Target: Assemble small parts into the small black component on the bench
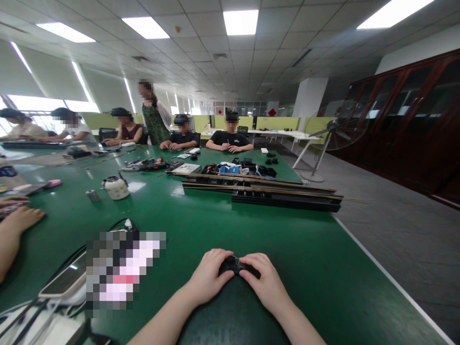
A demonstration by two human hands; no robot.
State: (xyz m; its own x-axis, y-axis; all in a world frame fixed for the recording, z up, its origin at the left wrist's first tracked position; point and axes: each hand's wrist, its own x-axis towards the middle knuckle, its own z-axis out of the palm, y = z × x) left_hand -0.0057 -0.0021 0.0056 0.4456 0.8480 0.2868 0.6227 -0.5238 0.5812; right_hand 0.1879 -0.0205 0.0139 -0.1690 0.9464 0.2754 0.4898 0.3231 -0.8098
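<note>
A small black object (235, 264) lies between my two hands, low over the green table (201, 225); its kind is hard to make out. My left hand (212, 274) grips its left end between thumb and fingers. On the other end, my right hand (263, 275) closes in the same way, thumb in front and fingers behind. The fingers cover much of the object, and only its middle and some dark edges show.
Left of my arms are a phone (64, 280), dark cables and a blurred-out bright item (125, 268). A white jar (116, 187) stands beyond. Long black rails (287, 200) with thin brass-coloured rods lie ahead. Another person's hand (27, 218) rests at left; several people sit across.
</note>
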